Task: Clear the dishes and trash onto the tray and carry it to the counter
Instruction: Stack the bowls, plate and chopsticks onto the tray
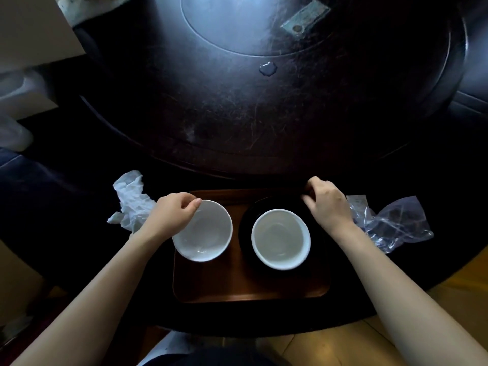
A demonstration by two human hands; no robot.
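A brown wooden tray (pixel 237 289) lies at the near edge of the dark round table (pixel 237 114). My left hand (pixel 173 212) pinches the far rim of a white bowl (pixel 204 233) over the tray's left half. A second white bowl (pixel 281 239) sits in a black plate (pixel 245 225) on the tray's right half. My right hand (pixel 326 202) curls over the plate's far right rim; whether it grips it I cannot tell. A crumpled white napkin (pixel 130 196) lies left of the tray. A clear plastic bag (pixel 390 220) lies to its right.
A raised dark turntable (pixel 250 25) fills the table's middle, with a greenish card (pixel 306 18) on it. A small puddle (pixel 268 67) lies on the tabletop. Pale chairs (pixel 23 101) stand at the left, and wooden floor (pixel 330 344) shows below.
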